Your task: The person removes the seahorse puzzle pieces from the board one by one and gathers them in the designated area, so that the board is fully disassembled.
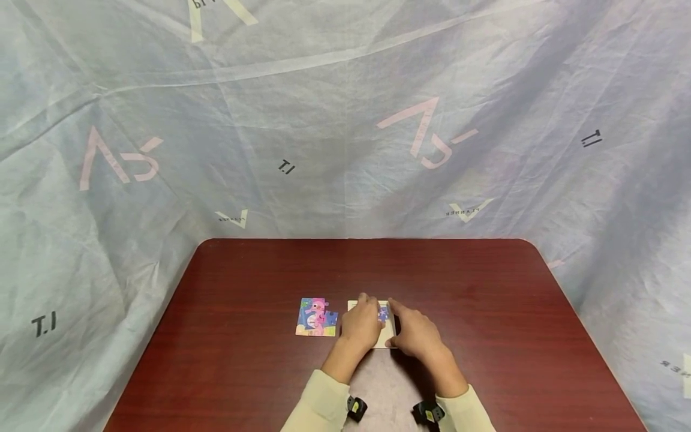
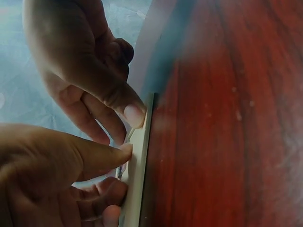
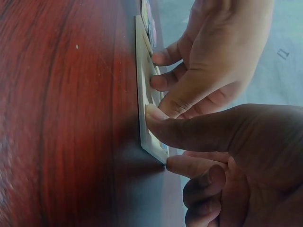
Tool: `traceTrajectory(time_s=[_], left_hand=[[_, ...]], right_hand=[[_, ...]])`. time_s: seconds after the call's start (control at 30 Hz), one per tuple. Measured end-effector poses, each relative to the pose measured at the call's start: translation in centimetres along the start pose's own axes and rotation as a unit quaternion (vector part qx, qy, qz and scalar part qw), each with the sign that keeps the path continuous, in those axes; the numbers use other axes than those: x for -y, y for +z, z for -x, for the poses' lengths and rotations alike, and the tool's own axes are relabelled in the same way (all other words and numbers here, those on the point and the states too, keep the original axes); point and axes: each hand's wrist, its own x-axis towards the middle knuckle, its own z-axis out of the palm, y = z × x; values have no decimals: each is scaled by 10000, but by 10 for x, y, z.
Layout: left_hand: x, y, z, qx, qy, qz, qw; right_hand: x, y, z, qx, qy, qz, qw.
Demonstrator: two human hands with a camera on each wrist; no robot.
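A shallow cream puzzle tray [image 1: 384, 341] lies on the table, partly covered by both hands. My left hand [image 1: 360, 324] reaches over its left side, fingertips and thumb at the inside; whether they pinch a piece is hidden. A blue-purple puzzle piece [image 1: 383, 313] with a star shows in the tray between the hands. Along the tray's right side, my right hand [image 1: 418, 333] grips the edge, thumb at the near corner and index finger at the far one. In the right wrist view the thumb [image 3: 156, 113] presses the tray's rim [image 3: 147, 135].
Left of the tray lies a partly joined puzzle [image 1: 313, 318] with a pink figure on blue. The dark red wooden table [image 1: 243, 372] has rounded far corners. Printed grey cloth [image 1: 324, 120] hangs behind it and at the sides.
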Motion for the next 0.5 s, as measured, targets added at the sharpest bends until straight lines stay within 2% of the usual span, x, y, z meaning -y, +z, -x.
traceTrajectory(time_s=[0.3, 0.5], left_hand=[[-1, 6, 1, -175, 94, -137, 9997], [1, 4, 2, -137, 157, -381, 9991]], right_hand=[[-1, -1, 0, -21, 19, 20, 10000], [0, 0, 2, 10, 24, 41, 10000]])
